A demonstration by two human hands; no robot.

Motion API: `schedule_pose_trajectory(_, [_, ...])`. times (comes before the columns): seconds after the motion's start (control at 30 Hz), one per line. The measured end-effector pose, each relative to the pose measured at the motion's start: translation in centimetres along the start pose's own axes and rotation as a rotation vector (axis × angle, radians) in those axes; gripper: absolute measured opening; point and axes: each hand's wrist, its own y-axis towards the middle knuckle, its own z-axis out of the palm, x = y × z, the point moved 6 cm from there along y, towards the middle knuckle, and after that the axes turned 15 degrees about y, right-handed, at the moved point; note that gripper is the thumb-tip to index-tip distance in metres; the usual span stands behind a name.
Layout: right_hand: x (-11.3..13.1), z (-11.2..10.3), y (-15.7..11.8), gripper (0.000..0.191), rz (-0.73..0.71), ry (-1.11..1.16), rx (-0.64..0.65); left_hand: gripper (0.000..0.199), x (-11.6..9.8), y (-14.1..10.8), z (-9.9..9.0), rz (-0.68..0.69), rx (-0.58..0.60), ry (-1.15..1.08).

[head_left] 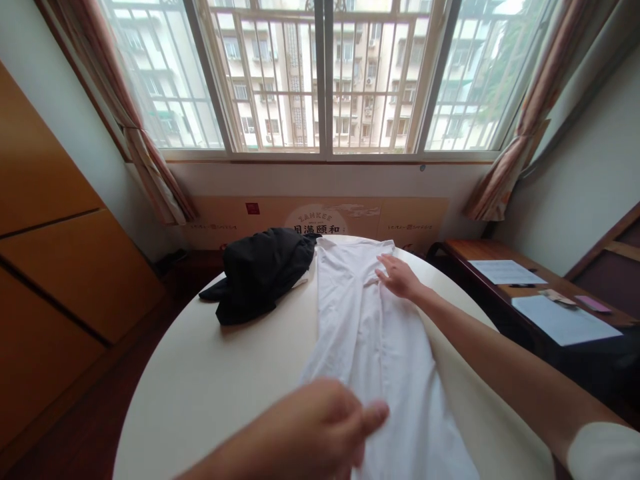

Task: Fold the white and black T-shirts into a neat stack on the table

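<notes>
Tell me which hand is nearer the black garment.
Right. The right hand lies on the white garment, to the black garment's right; the left hand is farther off, toward the person.

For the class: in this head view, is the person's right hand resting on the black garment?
No, the right hand lies on the white garment, while the black garment sits apart on the round table.

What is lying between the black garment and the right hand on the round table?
The head view shows a white garment lying there; the right hand rests on it.
</notes>
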Motion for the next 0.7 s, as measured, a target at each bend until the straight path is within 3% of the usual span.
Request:
schedule_pose_trajectory(0.07, [-0.8,1.9,0.8,0.062,0.093,0.02,0.133,0.055,0.3,1.3,-4.5,-0.122,-0.336,0.335])
schedule_pose_trajectory(0.13, [-1.5,3.2,1.1,0.064,0.16,0.015,0.224,0.04,0.7,1.8,-6.0,-0.254,-0.456,0.661])
schedule_pose_trajectory(0.23, [-1.3,3.5,0.9,0.064,0.17,-0.043,0.219,0.048,1.8,1.4,-3.0,-0.336,-0.273,0.847])
schedule_pose_trajectory(0.3, [0.2,2.8,0.3,0.06,0.121,-0.091,0.169,0.054,2.5,0.2,-0.6,-0.372,-0.197,0.879])
schedule_pose_trajectory(0.4, [4.9,1.7,-2.1,0.053,-0.072,-0.071,0.114,0.027,2.7,-1.1,0.7,-0.365,-0.171,0.922])
schedule_pose_trajectory(0.47, [8.8,1.1,-5.1,0.05,-0.243,0.014,0.102,0.021,2.5,-1.2,0.1,-0.295,-0.168,0.883])
schedule_pose_trajectory(0.53, [12.1,0.7,-8.8,0.05,-0.357,0.082,0.095,0.028,2.3,-1.3,-1.5,-0.279,-0.227,0.812])
schedule_pose_trajectory(0.6, [14.2,0.8,-12.5,0.055,-0.377,0.085,0.109,0.033,2.4,-1.5,-3.4,-0.329,-0.34,0.73])
schedule_pose_trajectory(0.7, [15.8,1.4,-17.1,0.077,-0.313,0.063,0.186,0.033,2.7,-2.0,-5.1,-0.352,-0.454,0.575])
